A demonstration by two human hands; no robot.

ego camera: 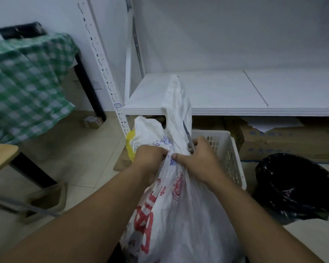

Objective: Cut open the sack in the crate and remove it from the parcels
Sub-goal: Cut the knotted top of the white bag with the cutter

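Note:
A white woven sack (179, 215) with red and blue print fills the lower middle, and its loose top rises in front of the shelf. My left hand (150, 160) is clenched on the sack's gathered neck from the left. My right hand (199, 160) grips the same neck from the right and also holds a thin grey blade (188, 136), a knife or scissors, that points up along the fabric. Behind my right hand stands the white perforated plastic crate (229, 154). The sack hides the crate's inside and any parcels. A yellow bag (130, 144) peeks out at the sack's left.
A white metal shelf (226, 93) stands just behind the sack, with cardboard boxes (285, 143) under it. A bin with a black liner (296, 188) sits at the right. At the left are a green checked cloth (25, 82), a wooden table corner (0, 156) and a small box (92, 121).

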